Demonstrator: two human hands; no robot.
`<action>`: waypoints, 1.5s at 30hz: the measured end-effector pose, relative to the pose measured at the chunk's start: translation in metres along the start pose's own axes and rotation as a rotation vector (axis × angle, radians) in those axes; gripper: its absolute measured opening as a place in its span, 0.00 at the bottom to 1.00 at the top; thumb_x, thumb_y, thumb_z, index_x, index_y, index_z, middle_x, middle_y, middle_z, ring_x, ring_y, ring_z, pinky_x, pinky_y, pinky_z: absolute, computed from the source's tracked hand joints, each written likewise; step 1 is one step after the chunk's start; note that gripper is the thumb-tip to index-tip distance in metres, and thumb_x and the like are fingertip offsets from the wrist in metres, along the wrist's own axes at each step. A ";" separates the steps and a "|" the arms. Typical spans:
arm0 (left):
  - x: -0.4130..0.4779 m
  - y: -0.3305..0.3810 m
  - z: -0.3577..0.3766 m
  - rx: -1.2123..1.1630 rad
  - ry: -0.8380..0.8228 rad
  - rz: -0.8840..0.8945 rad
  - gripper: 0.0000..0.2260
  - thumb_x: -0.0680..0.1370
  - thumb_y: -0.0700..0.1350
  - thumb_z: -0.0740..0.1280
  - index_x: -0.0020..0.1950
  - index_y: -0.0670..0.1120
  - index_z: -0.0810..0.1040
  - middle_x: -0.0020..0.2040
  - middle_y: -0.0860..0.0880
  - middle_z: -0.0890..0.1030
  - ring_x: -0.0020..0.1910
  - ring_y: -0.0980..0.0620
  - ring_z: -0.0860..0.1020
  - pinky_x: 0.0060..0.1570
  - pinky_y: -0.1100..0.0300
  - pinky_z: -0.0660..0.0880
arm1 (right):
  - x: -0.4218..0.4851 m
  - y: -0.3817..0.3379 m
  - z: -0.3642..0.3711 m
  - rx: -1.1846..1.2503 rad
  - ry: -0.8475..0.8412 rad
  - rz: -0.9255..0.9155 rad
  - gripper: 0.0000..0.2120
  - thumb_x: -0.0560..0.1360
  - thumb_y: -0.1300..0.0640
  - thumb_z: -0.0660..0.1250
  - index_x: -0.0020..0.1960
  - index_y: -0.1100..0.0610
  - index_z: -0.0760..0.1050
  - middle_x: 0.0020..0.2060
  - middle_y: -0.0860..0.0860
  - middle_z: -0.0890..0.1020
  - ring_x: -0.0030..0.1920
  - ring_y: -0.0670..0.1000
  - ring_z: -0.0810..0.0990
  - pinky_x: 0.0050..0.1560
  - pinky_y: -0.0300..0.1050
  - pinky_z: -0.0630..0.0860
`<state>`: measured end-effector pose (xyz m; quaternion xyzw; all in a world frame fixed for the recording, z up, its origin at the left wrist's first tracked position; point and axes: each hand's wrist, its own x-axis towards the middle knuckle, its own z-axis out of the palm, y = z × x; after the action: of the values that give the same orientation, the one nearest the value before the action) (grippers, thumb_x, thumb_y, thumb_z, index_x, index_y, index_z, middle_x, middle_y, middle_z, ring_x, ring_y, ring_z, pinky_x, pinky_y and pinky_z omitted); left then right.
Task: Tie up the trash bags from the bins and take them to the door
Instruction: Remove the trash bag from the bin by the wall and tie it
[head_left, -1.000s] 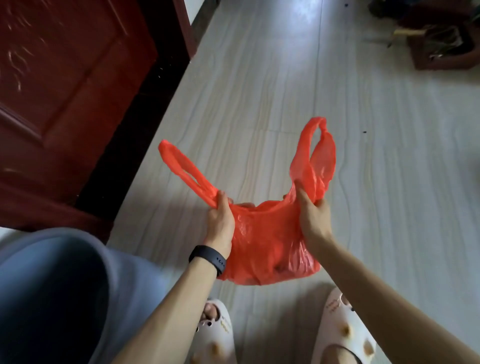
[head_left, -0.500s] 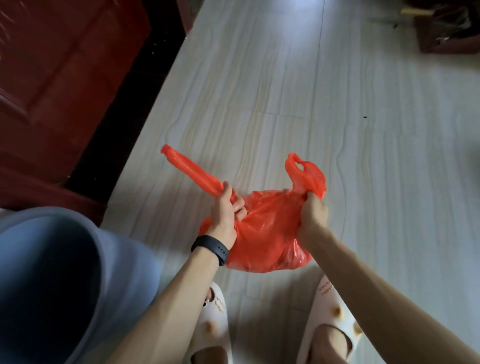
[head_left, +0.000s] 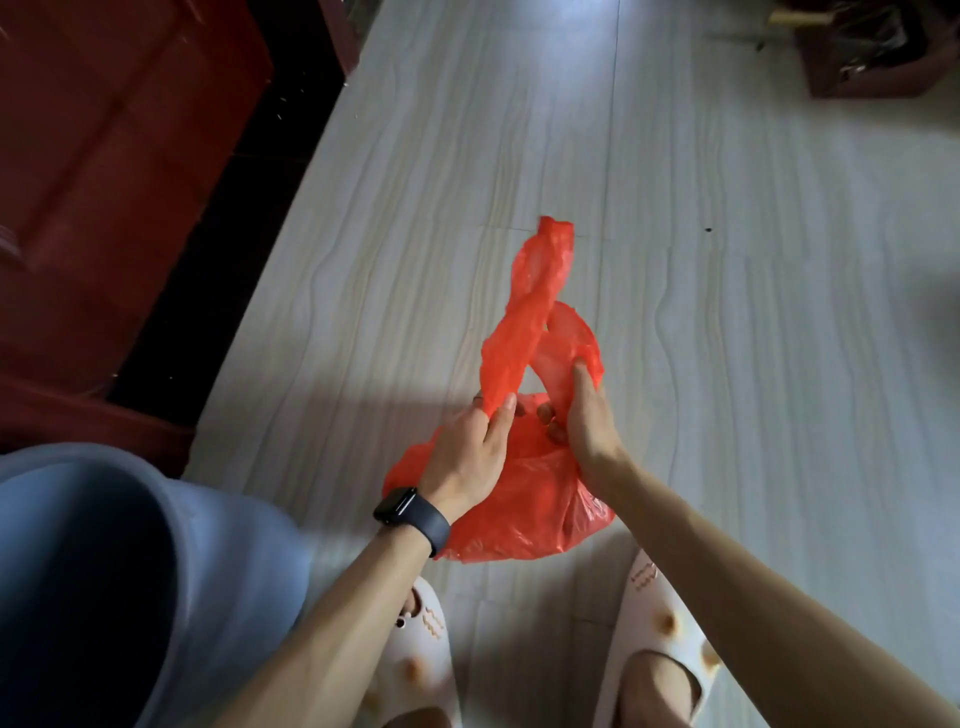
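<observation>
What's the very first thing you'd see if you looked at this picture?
The bright red plastic bag in the middle jumps out first, held up over the pale floor. The left hand and the right hand each grip one of its handles, and the two handles cross above the bag. After that, the dark red door on the left and the white slippers at the bottom stand out.

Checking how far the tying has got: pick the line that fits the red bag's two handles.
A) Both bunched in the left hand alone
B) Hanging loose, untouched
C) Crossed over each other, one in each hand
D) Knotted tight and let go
C: the left hand grips one strip and the right hand the other, and the handles of the red bag cross above the hands.
</observation>
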<state>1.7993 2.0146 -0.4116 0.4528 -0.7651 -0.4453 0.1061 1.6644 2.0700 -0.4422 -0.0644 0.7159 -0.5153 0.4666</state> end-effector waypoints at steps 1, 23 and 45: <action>0.000 0.003 -0.001 0.078 0.002 0.057 0.17 0.83 0.53 0.56 0.54 0.43 0.78 0.42 0.42 0.82 0.46 0.40 0.81 0.44 0.53 0.72 | -0.001 0.000 0.000 -0.058 -0.002 -0.047 0.19 0.76 0.41 0.55 0.49 0.55 0.74 0.31 0.51 0.77 0.32 0.49 0.75 0.36 0.43 0.72; -0.001 -0.008 0.003 0.373 -0.159 0.300 0.17 0.78 0.62 0.61 0.60 0.54 0.76 0.50 0.53 0.84 0.48 0.51 0.82 0.44 0.52 0.78 | 0.000 -0.010 -0.029 0.405 -0.276 0.446 0.32 0.81 0.36 0.52 0.60 0.61 0.81 0.44 0.60 0.86 0.50 0.58 0.84 0.59 0.53 0.76; 0.037 -0.001 -0.034 -0.816 -0.745 -0.625 0.21 0.76 0.57 0.61 0.29 0.43 0.70 0.20 0.49 0.65 0.23 0.50 0.65 0.31 0.59 0.69 | -0.013 -0.006 -0.048 -0.684 -0.202 -0.409 0.08 0.71 0.57 0.75 0.44 0.43 0.85 0.40 0.39 0.83 0.42 0.35 0.81 0.46 0.28 0.74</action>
<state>1.7983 1.9657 -0.4022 0.3926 -0.3510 -0.8388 -0.1383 1.6340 2.1078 -0.4281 -0.4071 0.7690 -0.3207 0.3742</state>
